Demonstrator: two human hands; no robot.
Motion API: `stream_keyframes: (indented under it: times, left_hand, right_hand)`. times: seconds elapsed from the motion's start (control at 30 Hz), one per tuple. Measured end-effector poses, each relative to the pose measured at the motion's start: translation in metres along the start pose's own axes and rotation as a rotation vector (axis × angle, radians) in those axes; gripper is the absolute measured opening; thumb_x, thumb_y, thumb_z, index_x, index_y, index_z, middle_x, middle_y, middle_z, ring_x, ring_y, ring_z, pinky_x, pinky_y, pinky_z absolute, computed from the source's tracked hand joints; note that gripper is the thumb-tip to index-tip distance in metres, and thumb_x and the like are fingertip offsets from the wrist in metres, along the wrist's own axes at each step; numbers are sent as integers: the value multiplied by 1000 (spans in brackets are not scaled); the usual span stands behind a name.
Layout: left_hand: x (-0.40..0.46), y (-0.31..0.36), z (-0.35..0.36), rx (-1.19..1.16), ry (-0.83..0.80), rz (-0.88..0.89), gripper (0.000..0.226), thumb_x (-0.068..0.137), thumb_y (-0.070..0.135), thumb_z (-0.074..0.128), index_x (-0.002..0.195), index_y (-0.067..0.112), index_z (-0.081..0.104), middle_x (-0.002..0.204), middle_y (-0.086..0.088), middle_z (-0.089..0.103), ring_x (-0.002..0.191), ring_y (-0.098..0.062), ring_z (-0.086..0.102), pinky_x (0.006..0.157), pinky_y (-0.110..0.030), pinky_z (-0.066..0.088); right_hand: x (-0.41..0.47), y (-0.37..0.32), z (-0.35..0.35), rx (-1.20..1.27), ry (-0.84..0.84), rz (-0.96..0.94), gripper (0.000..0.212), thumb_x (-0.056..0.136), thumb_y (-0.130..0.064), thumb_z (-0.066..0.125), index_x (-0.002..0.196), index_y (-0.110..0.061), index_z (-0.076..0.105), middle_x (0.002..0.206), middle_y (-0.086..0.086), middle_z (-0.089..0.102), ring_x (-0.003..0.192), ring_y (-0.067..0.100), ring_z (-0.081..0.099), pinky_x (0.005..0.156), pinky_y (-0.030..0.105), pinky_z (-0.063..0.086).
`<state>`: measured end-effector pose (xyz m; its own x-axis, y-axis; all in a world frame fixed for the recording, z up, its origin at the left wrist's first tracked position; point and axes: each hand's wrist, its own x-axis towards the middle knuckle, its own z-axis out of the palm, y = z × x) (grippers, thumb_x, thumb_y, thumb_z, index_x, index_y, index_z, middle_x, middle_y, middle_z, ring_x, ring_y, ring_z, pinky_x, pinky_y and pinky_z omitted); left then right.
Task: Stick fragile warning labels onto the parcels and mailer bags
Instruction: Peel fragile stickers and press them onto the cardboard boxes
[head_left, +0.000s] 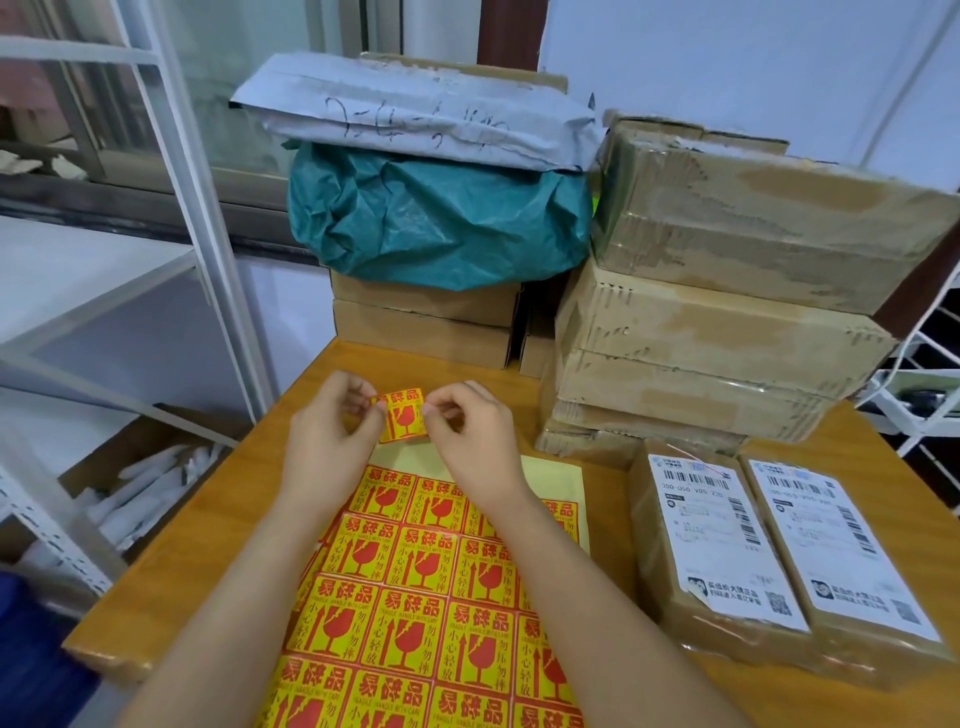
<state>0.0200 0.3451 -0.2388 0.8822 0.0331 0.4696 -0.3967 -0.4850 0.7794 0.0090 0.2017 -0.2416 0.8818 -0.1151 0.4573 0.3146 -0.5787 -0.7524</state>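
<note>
Left hand: the left hand (332, 426) is raised over the far part of the table (208, 525), fingers curled, pinching the left edge of one loose sticker (402, 414).
Right hand: the right hand (470, 431) mirrors it, thumb and fingertips pinching the sticker's right edge; both forearms reach forward over the sticker sheet (415, 618).
Sticker: held in the air between the two hands, above the bare top strip of the sheet; yellow with red print and a broken-glass picture.
Sticker sheet: lies flat on the table under the arms, rows of the same yellow and red stickers; they read "易碎品", "小心轻放", and in small type what seems to be "FRAGILE HANDLE WITH CARE".
Labelled boxes: two taped brown boxes (722, 561) lie side by side on the table to the right, each with a white shipping label with barcodes and a QR code; the small text is too fine to read.
Box stack: plain taped cardboard boxes (727, 332) piled behind those two.
Bags: a green mailer bag (441, 218) rests on two flat boxes (426, 322) at the far edge, with a grey mailer bag (415, 119) on top bearing handwritten marks I cannot read.
Floor carton: a carton (150, 483) left of the table holds white rolled items.
</note>
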Motion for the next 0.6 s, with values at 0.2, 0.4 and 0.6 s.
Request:
stream_keyframes:
  times: [0.2, 0.4, 0.6]
  left_hand:
    - [-3, 5, -8, -236, 1, -60, 10, 90, 9, 61, 98, 13, 58, 84, 5, 58, 79, 0, 55, 72, -12, 45]
    - [2, 23, -19, -314, -13, -91, 18, 90, 8, 61, 91, 26, 58, 85, 4, 58, 80, -8, 55, 71, -19, 44]
    - [-5, 63, -18, -407, -69, -32, 19, 87, 10, 65, 102, 19, 57, 81, 5, 57, 82, -13, 57, 77, -26, 47]
  right_hand:
    - [-5, -9, -3, -26, 13, 6, 10, 90, -11, 60, 85, -9, 68, 86, -4, 57, 79, 9, 55, 69, 15, 43]
    - [-2, -26, -19, 91, 39, 80, 12, 92, -13, 57, 85, -14, 66, 91, -3, 59, 84, 8, 55, 76, 21, 46]
    - [-17, -49, -51, 128, 130, 62, 11, 92, -14, 58, 84, -16, 65, 89, -5, 58, 82, 5, 55, 74, 18, 46]
